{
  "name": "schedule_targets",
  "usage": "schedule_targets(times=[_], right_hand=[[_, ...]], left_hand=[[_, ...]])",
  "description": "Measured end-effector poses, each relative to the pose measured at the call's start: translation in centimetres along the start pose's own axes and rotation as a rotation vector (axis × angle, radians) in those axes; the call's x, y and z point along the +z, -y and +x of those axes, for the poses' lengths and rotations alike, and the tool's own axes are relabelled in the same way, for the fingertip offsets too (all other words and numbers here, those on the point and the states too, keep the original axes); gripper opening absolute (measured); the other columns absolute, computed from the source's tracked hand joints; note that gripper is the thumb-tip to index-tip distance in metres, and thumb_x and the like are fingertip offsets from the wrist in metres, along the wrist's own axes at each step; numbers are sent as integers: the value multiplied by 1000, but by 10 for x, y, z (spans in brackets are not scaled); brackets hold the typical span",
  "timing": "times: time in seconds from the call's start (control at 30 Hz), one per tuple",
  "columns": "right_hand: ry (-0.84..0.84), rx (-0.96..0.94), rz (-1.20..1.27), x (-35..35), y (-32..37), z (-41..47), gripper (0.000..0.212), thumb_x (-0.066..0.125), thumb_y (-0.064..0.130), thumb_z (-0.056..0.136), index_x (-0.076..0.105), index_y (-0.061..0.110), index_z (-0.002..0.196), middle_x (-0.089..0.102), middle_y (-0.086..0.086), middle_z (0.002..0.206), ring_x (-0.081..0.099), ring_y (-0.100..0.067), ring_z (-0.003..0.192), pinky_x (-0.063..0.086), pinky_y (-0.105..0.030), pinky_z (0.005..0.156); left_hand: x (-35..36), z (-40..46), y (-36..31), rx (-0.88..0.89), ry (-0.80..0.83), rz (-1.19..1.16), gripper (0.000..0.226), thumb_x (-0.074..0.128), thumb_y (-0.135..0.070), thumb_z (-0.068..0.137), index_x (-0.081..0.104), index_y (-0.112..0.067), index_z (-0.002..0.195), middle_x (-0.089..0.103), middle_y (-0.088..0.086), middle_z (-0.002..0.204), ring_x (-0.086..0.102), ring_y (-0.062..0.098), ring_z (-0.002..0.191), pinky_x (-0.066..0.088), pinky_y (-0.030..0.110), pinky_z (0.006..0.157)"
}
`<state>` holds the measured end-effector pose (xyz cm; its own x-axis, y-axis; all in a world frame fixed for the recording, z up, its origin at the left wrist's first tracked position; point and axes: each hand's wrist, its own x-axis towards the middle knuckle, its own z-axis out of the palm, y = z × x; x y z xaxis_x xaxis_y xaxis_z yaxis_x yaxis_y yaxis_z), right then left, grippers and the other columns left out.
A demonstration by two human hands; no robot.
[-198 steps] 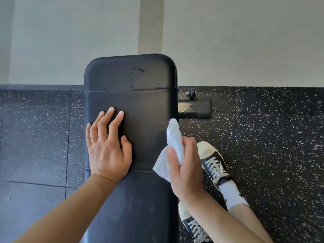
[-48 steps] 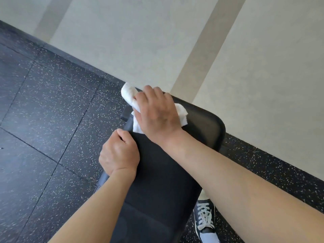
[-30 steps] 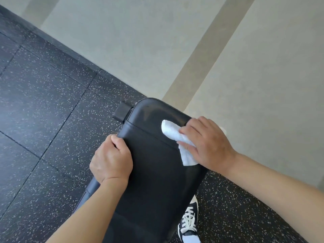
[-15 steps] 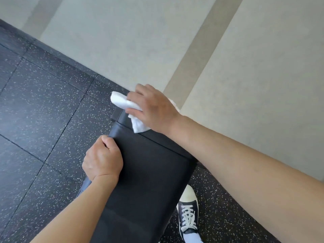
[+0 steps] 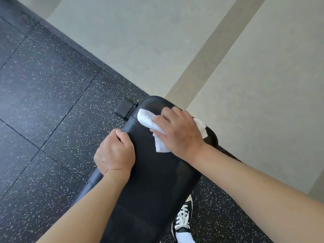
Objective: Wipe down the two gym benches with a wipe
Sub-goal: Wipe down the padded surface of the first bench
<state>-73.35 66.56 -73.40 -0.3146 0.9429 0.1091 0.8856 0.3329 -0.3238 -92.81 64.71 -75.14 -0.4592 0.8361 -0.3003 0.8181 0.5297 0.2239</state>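
Overhead, looking down along one black padded gym bench, which runs from the bottom of the view up to the far end by the wall. Only this bench is in view.

Right hand: palm down on the far end of the pad, fingers spread and lightly bent over a white wipe, pressing it flat against the upholstery. Wipe is bunched; one end sticks out past the fingertips toward the left edge of the pad, a flap hangs out below the hand, and another white corner shows on the far side of the knuckles.

Left hand: fingers curled over the left edge of the bench, thumb lying on top of the pad, gripping that edge. It sits just beside the right hand, not touching the wipe.

Both forearms bare, coming in from the bottom corners.

Black frame bar end pokes out from under the far left corner of the pad, over the floor.

Floor: dark speckled rubber tiles with visible seams. Wall is pale with a darker beige stripe.

One black-and-white laced sneaker with white sock stands on the floor at the bench's right side, near the bottom edge
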Motion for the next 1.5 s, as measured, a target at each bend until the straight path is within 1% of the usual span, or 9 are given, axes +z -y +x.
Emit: schedule_targets(times=[0.23,0.53,0.7,0.77,0.97,1.03,1.2,1.37,1.5], right_hand=[[231,-63,-38,26,38,105,29,50,43,102,64,18,109,59,-3,112,52,-26,105,32,-34,73],[52,179,193,-4,-19,52,21,62,35,96,61,13,95,48,2,91,48,-21,82,40,-32,63],[47,31,38,22,13,101,20,62,31,89,61,12,83,53,-4,83,46,-25,75,34,-33,60],[209,-72,-17,34,30,131,18,64,33,83,62,17,77,54,-2,79,50,-26,74,37,-34,56],[1199,0,-8,78,60,189,24,73,34,73,59,17,64,59,2,60,57,-21,57,34,-25,50],[1292,5,44,84,60,193,22,75,34,73,63,16,65,63,0,62,60,-22,60,40,-27,54],[928,28,154,50,18,180,34,53,48,77,59,17,65,64,2,63,62,-22,67,46,-32,57],[610,290,585,11,-29,146,28,66,44,86,59,19,74,57,2,79,58,-16,74,47,-37,67],[569,311,518,20,-22,147,30,68,40,89,57,18,73,56,1,77,56,-20,73,43,-36,64]], left_hand=[[0,2,1,8,51,-19,46,11,-45,93,44,-19,72,44,-6,62,47,33,66,31,39,63],[-9,2,0,36,122,-108,50,15,-43,95,62,-24,90,64,-5,84,60,28,75,35,35,63],[-17,7,-4,29,215,-111,53,15,-41,94,64,-21,97,66,-3,91,63,29,82,46,40,66],[-17,7,-4,36,226,-103,53,17,-41,94,65,-20,98,66,-2,90,63,30,81,43,40,65],[-17,9,-4,75,201,-52,41,29,-34,96,67,-19,93,64,-1,82,64,28,73,42,37,57],[-17,9,-6,71,164,-33,39,32,-33,95,68,-19,92,64,-1,79,64,28,71,44,37,56],[-13,4,-3,49,121,-43,35,34,-32,96,68,-23,97,65,-7,81,64,23,73,47,35,58],[-10,6,-5,23,105,-45,34,35,-31,96,69,-25,101,68,-11,87,67,21,76,50,33,61],[-11,7,-7,18,146,-18,44,28,-35,96,71,-26,106,71,-11,96,68,23,83,43,32,65]])
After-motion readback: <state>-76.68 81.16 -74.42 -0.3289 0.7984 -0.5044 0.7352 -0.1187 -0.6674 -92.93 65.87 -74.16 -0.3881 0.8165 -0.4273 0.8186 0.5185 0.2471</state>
